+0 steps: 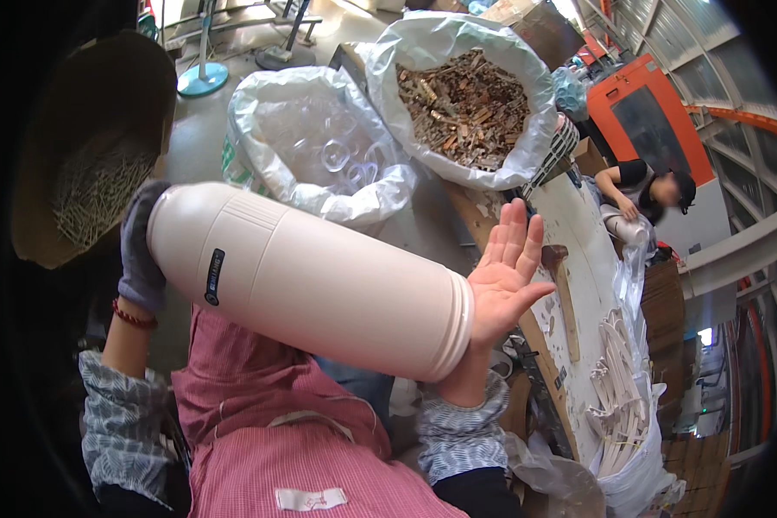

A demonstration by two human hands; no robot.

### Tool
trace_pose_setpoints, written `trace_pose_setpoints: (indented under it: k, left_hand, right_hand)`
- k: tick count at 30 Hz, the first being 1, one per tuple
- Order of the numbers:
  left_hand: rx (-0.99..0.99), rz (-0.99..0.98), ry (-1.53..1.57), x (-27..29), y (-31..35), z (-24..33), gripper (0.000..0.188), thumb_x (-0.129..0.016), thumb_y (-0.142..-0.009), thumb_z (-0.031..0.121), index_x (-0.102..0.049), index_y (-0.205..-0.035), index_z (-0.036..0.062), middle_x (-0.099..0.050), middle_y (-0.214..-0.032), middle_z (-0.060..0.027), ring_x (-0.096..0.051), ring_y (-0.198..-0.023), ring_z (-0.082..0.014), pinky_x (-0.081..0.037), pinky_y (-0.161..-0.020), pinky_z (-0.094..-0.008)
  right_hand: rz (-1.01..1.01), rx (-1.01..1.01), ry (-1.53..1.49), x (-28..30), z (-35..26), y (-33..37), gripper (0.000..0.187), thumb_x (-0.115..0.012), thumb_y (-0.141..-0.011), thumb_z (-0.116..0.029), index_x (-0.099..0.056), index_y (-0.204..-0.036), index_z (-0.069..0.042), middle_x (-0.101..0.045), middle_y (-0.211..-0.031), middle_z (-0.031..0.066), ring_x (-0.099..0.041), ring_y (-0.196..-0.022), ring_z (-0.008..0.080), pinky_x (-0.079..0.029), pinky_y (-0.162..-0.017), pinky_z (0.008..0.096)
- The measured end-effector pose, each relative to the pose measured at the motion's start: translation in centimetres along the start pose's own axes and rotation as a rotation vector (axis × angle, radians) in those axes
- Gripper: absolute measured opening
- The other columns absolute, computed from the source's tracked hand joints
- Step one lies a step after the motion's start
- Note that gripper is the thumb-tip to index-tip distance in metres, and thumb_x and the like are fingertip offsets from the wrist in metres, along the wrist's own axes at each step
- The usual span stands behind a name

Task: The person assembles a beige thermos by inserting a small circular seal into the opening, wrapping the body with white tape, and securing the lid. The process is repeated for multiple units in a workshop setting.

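Note:
A large cream plastic flask shell [319,281], rounded at its left end and ringed with ridges at its right end, lies slantwise in front of me above my lap. My left hand [142,250], in a dark grey glove, grips the rounded end; most of its fingers are hidden behind the shell. A small dark label [215,277] sits near that end. At the ridged end my bare right hand [502,281] is spread, palm up and fingers stretched out. Its palm edge rests close against the rim; whether it bears weight I cannot tell.
A white sack [380,194] of clear plastic rings stands ahead, beside a sack [535,147] of brown scraps. Left is a cardboard box [34,207] with thin pale sticks. A worktable [587,285] runs along the right, with pale strips [617,406] in plastic. Another person [643,194] sits beyond.

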State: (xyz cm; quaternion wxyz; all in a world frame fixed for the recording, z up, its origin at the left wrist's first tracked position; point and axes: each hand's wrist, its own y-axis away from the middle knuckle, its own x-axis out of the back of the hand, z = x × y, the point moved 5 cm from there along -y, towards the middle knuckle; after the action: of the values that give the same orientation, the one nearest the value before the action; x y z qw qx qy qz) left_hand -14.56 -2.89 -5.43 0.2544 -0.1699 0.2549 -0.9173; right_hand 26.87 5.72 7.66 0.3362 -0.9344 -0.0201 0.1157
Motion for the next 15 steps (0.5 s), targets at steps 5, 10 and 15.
trace_pose_setpoints:
  k: [5, 10, 15]
  left_hand:
    - [0.207, 0.013, 0.316, 1.2, -0.7, -3.8, 0.026, -0.046, -0.097, 0.016, -0.060, -0.113, 0.0006, -0.061, -0.115, -0.0107, -0.057, -0.108, -0.0190, -0.046, -0.095, -0.0315]
    - [-0.012, 0.028, 0.053, -1.2, -1.4, -1.7, 0.022, -0.048, -0.095, 0.009, -0.060, -0.111, -0.0009, -0.062, -0.112, -0.0099, -0.058, -0.104, -0.0182, -0.048, -0.091, -0.0309]
    - [0.490, 0.146, 0.619, -0.3, -0.7, -7.4, 0.023, -0.047, -0.099, 0.018, -0.062, -0.106, 0.0027, -0.066, -0.098, -0.0060, -0.062, -0.087, -0.0136, -0.051, -0.080, -0.0271]
  right_hand:
    - [0.013, 0.159, 0.183, 4.5, -0.1, -3.0, 0.077, -0.020, -0.097, -0.063, -0.028, -0.148, -0.006, -0.028, -0.153, 0.0181, -0.021, -0.144, 0.0303, -0.005, -0.119, 0.0455]
    - [-0.089, 0.065, 0.100, 0.3, 2.0, -1.2, 0.084, -0.021, -0.095, -0.067, -0.018, -0.151, -0.004, -0.020, -0.156, 0.0178, -0.016, -0.145, 0.0314, -0.005, -0.118, 0.0454]
    - [-0.173, 0.043, 0.194, 1.7, -0.6, 0.6, 0.091, -0.021, -0.090, -0.074, -0.031, -0.146, -0.002, -0.034, -0.149, 0.0179, -0.035, -0.136, 0.0294, -0.025, -0.113, 0.0436]
